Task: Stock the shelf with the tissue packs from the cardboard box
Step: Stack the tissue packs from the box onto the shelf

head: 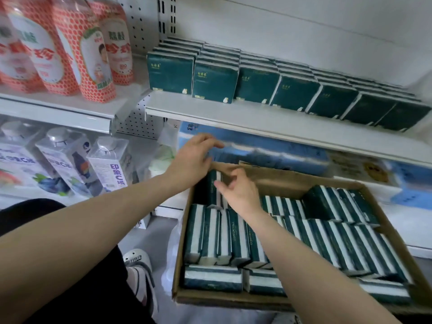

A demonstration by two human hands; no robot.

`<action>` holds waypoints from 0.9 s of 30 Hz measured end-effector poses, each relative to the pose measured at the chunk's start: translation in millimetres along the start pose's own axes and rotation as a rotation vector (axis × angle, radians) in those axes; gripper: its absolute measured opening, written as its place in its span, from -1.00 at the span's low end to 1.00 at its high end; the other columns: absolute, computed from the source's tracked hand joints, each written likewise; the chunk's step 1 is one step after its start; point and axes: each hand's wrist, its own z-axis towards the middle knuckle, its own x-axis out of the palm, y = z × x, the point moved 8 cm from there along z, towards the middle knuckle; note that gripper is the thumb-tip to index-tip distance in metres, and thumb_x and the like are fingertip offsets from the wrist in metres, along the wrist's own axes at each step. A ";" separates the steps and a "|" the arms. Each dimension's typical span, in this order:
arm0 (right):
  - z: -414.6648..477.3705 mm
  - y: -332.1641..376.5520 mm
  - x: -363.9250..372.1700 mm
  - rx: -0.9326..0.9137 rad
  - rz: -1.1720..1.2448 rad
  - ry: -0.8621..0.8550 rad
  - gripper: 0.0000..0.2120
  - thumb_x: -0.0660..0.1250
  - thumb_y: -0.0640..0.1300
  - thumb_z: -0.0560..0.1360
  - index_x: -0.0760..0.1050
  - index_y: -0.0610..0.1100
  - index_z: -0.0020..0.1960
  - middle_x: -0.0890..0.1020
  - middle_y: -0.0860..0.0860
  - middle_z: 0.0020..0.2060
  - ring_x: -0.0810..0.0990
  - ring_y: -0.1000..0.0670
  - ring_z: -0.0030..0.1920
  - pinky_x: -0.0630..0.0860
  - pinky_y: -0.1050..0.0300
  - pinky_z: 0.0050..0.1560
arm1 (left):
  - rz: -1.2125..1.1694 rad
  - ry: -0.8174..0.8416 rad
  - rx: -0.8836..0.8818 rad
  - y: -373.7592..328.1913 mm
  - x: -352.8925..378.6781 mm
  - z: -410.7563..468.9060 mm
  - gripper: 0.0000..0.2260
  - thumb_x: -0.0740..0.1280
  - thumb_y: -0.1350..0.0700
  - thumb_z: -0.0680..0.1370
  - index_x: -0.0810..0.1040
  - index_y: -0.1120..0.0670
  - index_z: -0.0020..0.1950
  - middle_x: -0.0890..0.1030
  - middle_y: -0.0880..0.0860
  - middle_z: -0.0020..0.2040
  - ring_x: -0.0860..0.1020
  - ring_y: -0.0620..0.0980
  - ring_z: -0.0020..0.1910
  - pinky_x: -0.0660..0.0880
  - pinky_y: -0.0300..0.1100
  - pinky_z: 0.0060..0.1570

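Note:
An open cardboard box (289,181) on the floor holds several dark green tissue packs (327,244) standing on edge. The white shelf (245,120) above carries rows of the same green packs (214,83). My left hand (194,157) hovers over the box's far left corner, fingers loosely spread, holding nothing. My right hand (238,188) reaches over the packs at the box's back left, fingers loosely curled above an upright pack (212,190); I see no grip on it.
Red-patterned bottles (70,47) fill the shelf at upper left, clear square bottles (70,160) the one below. Blue tissue bundles (268,153) lie under the stocked shelf behind the box. My shoe (140,272) and dark trouser leg are at lower left.

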 end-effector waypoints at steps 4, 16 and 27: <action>-4.9 -8.3 25.3 0.115 -0.128 0.199 -0.23 0.34 0.42 0.38 0.36 -0.12 0.33 0.59 -0.08 0.17 0.59 -0.17 0.18 0.56 -0.04 0.10 | 0.087 0.314 -0.024 7.0 37.6 -16.2 -0.59 0.28 0.33 0.46 0.53 0.07 0.28 0.53 0.05 0.20 0.50 0.05 0.18 0.40 -0.12 0.10; 7.4 -12.9 -2.7 0.174 0.203 0.212 -0.69 0.48 -0.18 0.37 0.53 0.03 0.07 0.64 0.07 -0.05 0.61 0.01 -0.03 0.48 0.20 -0.14 | 0.190 0.527 -0.035 14.4 52.3 -14.2 -0.33 0.38 0.28 0.46 0.23 0.07 0.53 0.39 0.11 0.42 0.39 0.12 0.36 0.34 -0.08 0.28; 21.7 -5.2 -104.4 0.001 0.573 0.102 -0.61 0.38 -0.30 0.48 0.49 0.02 0.24 0.59 -0.03 0.12 0.59 -0.03 0.12 0.55 0.11 0.07 | -0.182 0.369 -0.256 -23.4 1.7 27.5 -0.61 0.49 0.07 0.46 0.49 0.04 0.24 0.58 0.00 0.14 0.62 0.00 -0.01 0.58 -0.08 0.04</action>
